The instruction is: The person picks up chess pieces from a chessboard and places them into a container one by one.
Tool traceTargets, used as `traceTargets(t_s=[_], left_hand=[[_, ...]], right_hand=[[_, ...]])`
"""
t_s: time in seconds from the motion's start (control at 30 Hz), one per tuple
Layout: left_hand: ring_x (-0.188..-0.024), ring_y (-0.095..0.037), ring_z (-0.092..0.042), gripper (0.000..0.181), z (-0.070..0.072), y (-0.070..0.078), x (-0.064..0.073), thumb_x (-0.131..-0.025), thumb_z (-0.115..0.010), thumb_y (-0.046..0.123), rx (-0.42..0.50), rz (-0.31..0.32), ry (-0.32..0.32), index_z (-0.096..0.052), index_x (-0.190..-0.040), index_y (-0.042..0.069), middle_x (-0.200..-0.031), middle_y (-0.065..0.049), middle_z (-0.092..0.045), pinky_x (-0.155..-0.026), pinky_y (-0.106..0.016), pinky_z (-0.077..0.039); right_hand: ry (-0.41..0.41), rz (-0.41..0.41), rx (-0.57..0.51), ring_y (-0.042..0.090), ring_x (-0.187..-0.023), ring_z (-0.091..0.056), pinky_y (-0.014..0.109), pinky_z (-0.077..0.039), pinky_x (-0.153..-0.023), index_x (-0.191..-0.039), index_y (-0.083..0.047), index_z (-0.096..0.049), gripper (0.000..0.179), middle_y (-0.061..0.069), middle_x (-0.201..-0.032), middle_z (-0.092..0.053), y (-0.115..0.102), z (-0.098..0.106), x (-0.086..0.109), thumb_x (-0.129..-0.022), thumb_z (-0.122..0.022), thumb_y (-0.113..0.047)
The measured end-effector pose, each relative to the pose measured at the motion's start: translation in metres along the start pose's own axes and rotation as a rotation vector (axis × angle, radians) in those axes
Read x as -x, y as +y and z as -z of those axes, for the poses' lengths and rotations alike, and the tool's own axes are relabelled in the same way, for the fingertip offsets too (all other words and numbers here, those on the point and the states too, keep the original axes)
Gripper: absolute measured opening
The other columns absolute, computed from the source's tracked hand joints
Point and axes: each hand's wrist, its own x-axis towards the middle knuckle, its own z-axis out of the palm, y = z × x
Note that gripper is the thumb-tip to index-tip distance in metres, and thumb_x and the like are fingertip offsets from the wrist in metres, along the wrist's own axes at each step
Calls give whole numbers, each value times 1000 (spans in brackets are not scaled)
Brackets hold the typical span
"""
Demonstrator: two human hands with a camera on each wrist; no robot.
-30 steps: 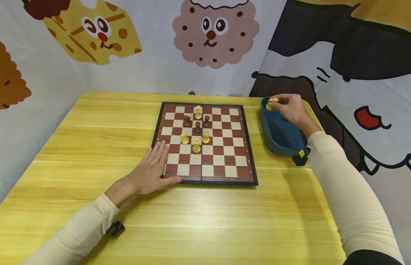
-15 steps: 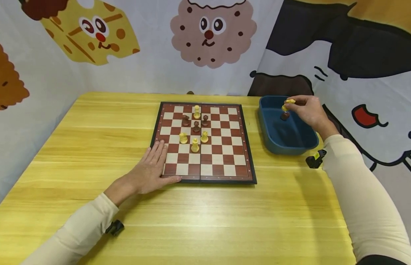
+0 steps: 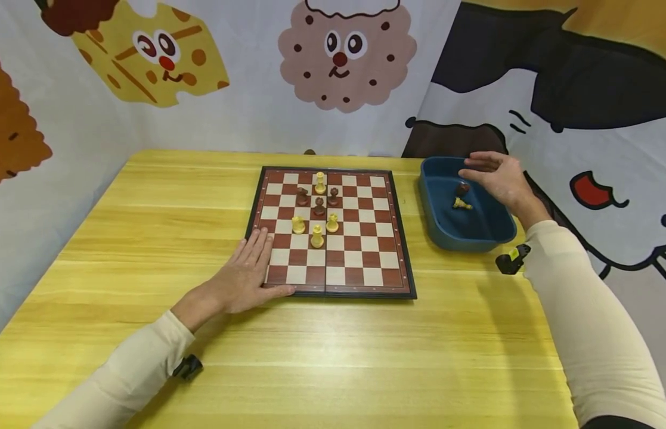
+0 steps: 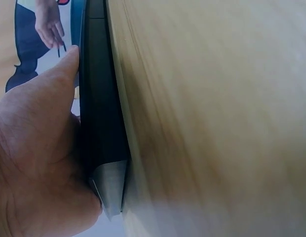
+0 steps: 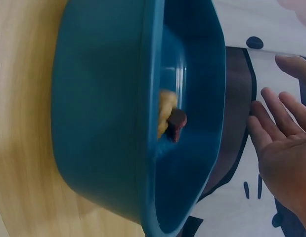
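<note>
My left hand (image 3: 240, 285) rests flat on the near left corner of a chessboard (image 3: 365, 259), its fingers straight and the thumb along the front edge. Above the blue bin (image 3: 437, 229) hovers my right hand (image 3: 501, 182), fingers parted, holding nothing. Inside the bin a yellow chess piece (image 3: 462, 204) lies on its side beside a dark brown chess piece (image 3: 462, 189). Both pieces also show in the right wrist view. On the board stand several yellow pieces, among them one nearest me (image 3: 317, 237), and 3 brown pieces around a brown pawn-like piece (image 3: 319, 207).
The chessboard lies on a yellow wooden table (image 3: 333, 357), with the bin to its right near the table's edge. Behind hangs a white cloth (image 3: 247, 125) printed with cartoon figures. In the left wrist view, the board's dark side (image 4: 101, 108) stands above the table surface.
My right hand moved right over the bin, then let go of the yellow chess piece, which now lies in the bin. The left hand stays on the board.
</note>
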Motion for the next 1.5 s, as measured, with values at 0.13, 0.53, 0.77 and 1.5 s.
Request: traceTargets(t_s=[0.13,0.53,0.77,1.5], left_hand=[[-151,-38,12,118,0,-1,1,-92,-36,82,-5,1,3,3,-159,-7,-164,-27,11,-121,-51,3],[-151,-39,10,117,-1,0,1,-93,-37,81,-4,-11,22,0,-158,-8,-164,-27,9,-120,-52,2],[-152,-38,10,118,-3,-2,0,-92,-36,83,-8,-3,17,1,-159,-7,-164,-27,10,-121,-50,4],[-151,-37,11,119,-1,-1,0,-90,-33,85,-14,4,4,2,-159,-5,-164,-25,11,-121,-49,4]], right_hand=[[-1,30,3,16,-117,-59,40,-44,-107,-144,-5,-56,63,6,-137,-63,-1,-8,0,-97,-69,-45],[-51,86,-9,23,-122,-57,39,-49,-98,-138,-4,-64,59,11,-136,-64,-14,-38,2,-98,-65,-47],[-79,108,-72,22,-124,-56,47,-41,-108,-136,-5,-66,56,5,-133,-66,-21,-52,0,-97,-69,-45],[-254,245,-314,18,-118,-62,41,-45,-106,-133,0,-65,43,13,-131,-67,-67,-124,-15,-97,-73,-22]])
